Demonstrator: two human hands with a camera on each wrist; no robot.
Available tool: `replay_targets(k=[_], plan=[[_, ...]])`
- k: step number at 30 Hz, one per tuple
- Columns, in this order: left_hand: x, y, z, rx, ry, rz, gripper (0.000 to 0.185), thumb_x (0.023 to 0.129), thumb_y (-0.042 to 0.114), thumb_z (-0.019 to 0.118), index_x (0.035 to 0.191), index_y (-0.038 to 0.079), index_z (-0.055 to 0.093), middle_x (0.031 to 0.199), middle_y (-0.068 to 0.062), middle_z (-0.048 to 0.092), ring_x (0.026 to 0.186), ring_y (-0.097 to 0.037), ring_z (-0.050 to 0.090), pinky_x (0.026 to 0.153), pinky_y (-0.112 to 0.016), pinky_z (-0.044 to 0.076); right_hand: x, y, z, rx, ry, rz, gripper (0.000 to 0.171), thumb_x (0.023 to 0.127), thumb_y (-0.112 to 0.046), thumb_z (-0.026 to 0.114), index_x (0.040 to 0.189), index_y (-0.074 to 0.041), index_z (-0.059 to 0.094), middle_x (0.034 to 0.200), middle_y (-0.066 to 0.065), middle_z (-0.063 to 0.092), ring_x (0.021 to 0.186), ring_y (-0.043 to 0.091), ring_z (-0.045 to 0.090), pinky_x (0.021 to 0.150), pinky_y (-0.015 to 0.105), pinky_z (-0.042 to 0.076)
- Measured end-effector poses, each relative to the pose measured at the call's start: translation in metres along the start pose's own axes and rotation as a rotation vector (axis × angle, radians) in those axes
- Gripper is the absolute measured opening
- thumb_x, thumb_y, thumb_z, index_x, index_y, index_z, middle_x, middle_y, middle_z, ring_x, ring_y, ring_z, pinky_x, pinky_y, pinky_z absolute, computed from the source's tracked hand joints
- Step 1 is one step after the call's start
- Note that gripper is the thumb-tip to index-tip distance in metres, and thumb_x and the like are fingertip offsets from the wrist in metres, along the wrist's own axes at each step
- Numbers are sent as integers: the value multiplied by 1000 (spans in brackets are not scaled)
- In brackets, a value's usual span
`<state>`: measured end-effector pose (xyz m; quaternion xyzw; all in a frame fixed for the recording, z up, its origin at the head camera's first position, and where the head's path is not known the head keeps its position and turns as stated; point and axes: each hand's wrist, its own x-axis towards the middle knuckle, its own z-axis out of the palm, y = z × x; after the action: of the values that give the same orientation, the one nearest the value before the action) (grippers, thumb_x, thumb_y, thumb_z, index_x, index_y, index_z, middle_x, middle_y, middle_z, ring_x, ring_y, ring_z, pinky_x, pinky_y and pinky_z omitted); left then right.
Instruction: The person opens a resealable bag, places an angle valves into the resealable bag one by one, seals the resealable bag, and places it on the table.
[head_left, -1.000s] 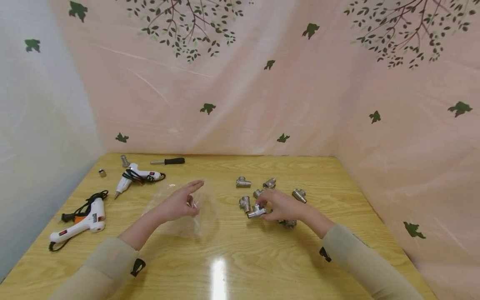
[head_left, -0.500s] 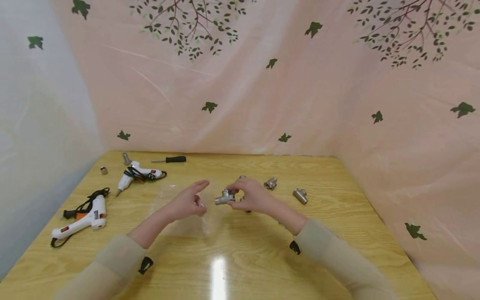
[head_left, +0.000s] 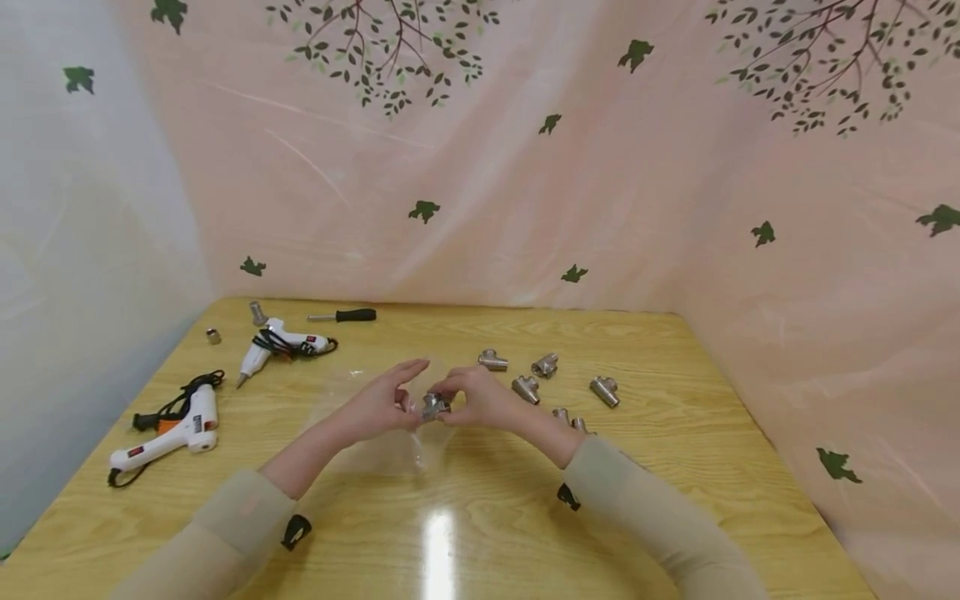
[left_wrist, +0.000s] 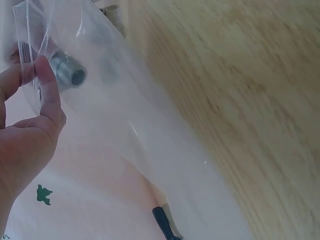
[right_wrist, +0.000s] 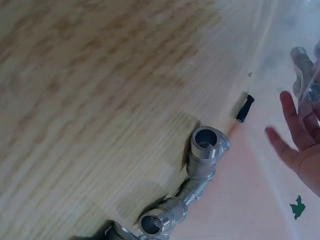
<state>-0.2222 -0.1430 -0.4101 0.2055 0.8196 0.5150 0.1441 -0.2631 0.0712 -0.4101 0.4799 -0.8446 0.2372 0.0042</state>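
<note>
My left hand (head_left: 375, 410) pinches the edge of a clear plastic bag (head_left: 371, 457) between thumb and fingers. Seen from the left wrist, the bag (left_wrist: 135, 115) hangs from the fingertips, its zip-like ridges beside them. My right hand (head_left: 482, 400) holds a silvery metal tee pipe fitting (head_left: 435, 406) right at the bag's mouth, close to the left fingertips. Through the film in the left wrist view, the round open end of the tee fitting (left_wrist: 71, 72) shows. The right wrist view has the right hand (right_wrist: 305, 145) at its edge, partly cut off.
Several more tee fittings (head_left: 527, 389) lie loose right of the bag, one (head_left: 604, 391) farther right. Two white glue guns (head_left: 174, 437) with black cords lie at left. Behind them are a black-handled screwdriver (head_left: 356, 316) and two small metal parts (head_left: 258, 313). A fabric backdrop (head_left: 480, 208) stands behind.
My right hand has lifted a tee fitting from the group on the right and carried it left to the bag's mouth. The left hand keeps its pinch on the bag, nearly still.
</note>
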Motion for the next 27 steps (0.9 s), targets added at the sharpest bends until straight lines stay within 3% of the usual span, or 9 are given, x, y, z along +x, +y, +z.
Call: replay_targets(k=[5, 8, 16, 19, 21, 27], plan=[[-2, 3, -4, -34, 6, -15, 86, 80, -4, 66, 152, 9, 20, 157, -11, 14, 71, -14, 56, 66, -29, 54, 1, 7, 1, 45, -1, -4, 34, 82, -13, 72, 114, -3, 67, 97, 5, 66, 84, 12, 65, 75, 27, 55], [-5, 5, -10, 15, 8, -11, 84, 80, -4, 66, 151, 7, 22, 157, -13, 15, 68, -16, 57, 66, -31, 55, -1, 12, -3, 41, -1, 5, 37, 82, -15, 73, 116, -2, 66, 100, 6, 65, 86, 15, 64, 76, 29, 54], [-11, 11, -20, 474, 18, 106, 71, 81, 2, 65, 145, 0, 35, 150, -18, 32, 62, -7, 52, 56, -24, 48, -4, 26, -8, 44, -79, 20, 52, 81, -23, 75, 127, -5, 60, 107, 6, 62, 92, 15, 59, 80, 36, 53], [-10, 11, -23, 569, 20, 144, 69, 80, 2, 66, 143, -1, 38, 147, -21, 36, 62, -4, 50, 56, -21, 46, -5, 27, -9, 53, -83, -15, 52, 81, -23, 75, 127, -5, 59, 108, 6, 62, 92, 15, 58, 80, 38, 52], [-10, 12, -23, 565, 10, 129, 68, 79, 3, 67, 142, 0, 40, 145, -22, 38, 58, -4, 49, 54, -22, 45, -7, 26, -11, 52, -88, -32, 52, 81, -22, 75, 127, -5, 59, 109, 5, 61, 93, 15, 58, 81, 39, 51], [-14, 24, -18, 355, -56, -7, 68, 83, 5, 63, 145, 4, 36, 146, -22, 33, 50, -15, 51, 49, -30, 47, -9, 30, -15, 71, -118, -65, 51, 82, -19, 74, 129, -5, 58, 112, 5, 61, 99, 18, 58, 87, 43, 48]])
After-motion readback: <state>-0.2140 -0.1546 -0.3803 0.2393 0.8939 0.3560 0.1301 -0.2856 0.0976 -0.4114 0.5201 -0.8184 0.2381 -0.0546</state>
